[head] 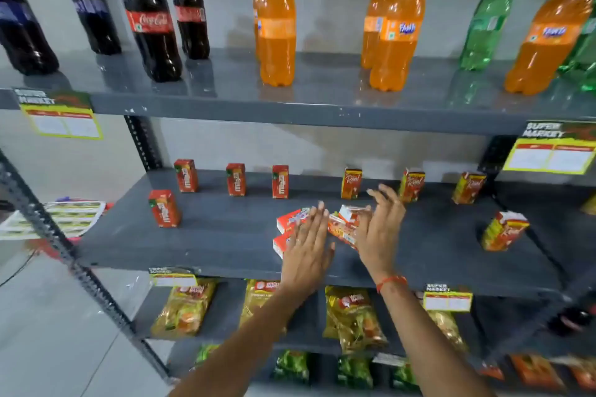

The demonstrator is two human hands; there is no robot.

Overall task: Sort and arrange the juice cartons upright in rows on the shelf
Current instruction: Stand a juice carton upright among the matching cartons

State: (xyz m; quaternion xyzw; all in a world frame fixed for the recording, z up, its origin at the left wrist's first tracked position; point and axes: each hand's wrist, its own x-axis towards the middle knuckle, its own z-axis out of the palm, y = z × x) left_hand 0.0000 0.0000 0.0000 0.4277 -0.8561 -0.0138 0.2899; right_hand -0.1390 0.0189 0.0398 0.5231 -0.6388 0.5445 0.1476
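Head view: both hands over a small heap of fallen juice cartons (342, 226) at mid-shelf (225, 235). Left hand (306, 245) flat, fingers spread, palm down on the heap's left cartons; holds nothing. Right hand (380, 226) open, fingers splayed, just right of the heap, thumb side touching the top carton; no closed grasp. Heap lies between the two palms, cartons on their sides, long axes roughly crosswise and tilted. Standing red cartons (235, 184) sit beyond and left of the hands; yellow-red cartons (411, 185) beyond and right. Right hand looks nearer the topmost carton, likely first to lift.
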